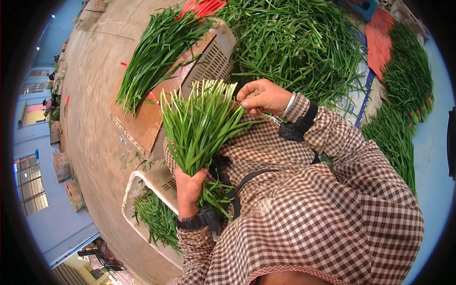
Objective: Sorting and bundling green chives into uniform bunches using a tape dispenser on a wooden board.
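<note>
A thick bunch of garlic chives [199, 123] stands upright in front of me, pale cut ends up and green leaves down. My left hand [190, 187] is wrapped round its lower, leafy part. At the upper right edge of the bunch, my right hand [262, 96] has thumb and fingers pinched together. Chive blades reach its fingertips, but what lies between them is too small to make out. Beyond the bunch, another sheaf of chives [159, 57] lies on a brown board [151, 127] set over a pale plastic crate [213, 54].
A large loose heap of chives [294, 47] lies at the far side. Tied chive bundles [406, 71] are stacked at right, beside a red sheet [380, 40]. Red strips [202, 7] lie at the back. At left, a white crate [130, 190] holds loose greens [156, 218].
</note>
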